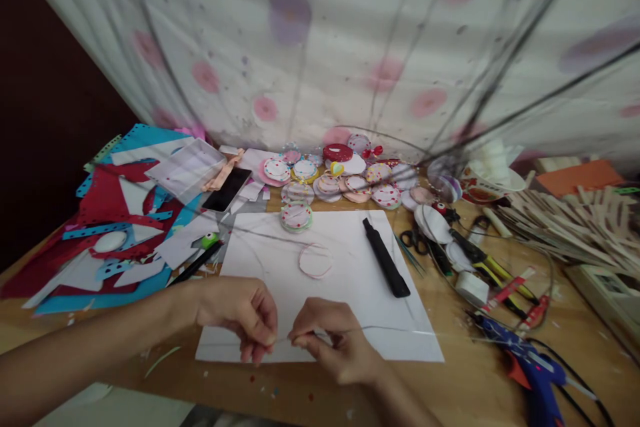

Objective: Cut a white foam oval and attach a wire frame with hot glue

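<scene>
Over the near edge of a white paper sheet (270, 233), my left hand (250, 317) and my right hand (333, 340) face each other with a small gap between them. Both pinch a thin wire (395, 329), which spans the gap and runs on to the right past my right hand. A round pink-edged disc (315, 260) lies on the sheet beyond my hands. Farther back is a dotted round piece (296, 215). A black tool or pen-like bar (385, 257) rests on the sheet's right side.
Coloured scraps (115, 200), a clear box (187, 170) and a phone (227, 190) lie left. Decorated discs (357, 183) crowd the back. Scissors (414, 241), yellow-handled pliers (493, 267), a blue glue gun (525, 360) and wooden sticks (580, 227) are right.
</scene>
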A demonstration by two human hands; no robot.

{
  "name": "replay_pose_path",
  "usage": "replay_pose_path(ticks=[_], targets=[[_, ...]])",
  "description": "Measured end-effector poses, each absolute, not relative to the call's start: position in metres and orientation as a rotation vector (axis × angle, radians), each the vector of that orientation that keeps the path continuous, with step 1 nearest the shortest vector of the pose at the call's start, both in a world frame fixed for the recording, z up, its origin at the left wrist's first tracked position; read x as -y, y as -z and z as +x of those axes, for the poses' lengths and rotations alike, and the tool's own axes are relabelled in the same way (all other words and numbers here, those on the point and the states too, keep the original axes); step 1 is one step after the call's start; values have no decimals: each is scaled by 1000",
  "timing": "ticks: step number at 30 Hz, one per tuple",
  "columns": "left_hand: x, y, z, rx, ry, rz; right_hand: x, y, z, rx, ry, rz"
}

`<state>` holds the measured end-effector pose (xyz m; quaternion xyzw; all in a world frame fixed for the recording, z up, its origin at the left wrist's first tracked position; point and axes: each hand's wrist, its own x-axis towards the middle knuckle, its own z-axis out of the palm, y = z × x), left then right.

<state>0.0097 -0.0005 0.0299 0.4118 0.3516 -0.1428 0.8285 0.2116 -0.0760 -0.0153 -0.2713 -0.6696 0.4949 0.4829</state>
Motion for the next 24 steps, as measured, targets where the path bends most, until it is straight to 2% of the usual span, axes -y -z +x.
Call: replay_pose_path(ticks=[5, 10, 17, 24], targets=[[6, -1, 9, -538, 550, 630, 80, 16, 208, 1714, -1328, -534], [24, -2, 17, -432, 626, 535, 82, 15, 209, 1705, -1521, -456], [8, -17, 0, -706, 298, 887, 74, 13, 215, 1405, -1665, -734], [-19, -47, -27, -916, 183, 1356, 61, 17, 226, 1161, -1446, -869]])
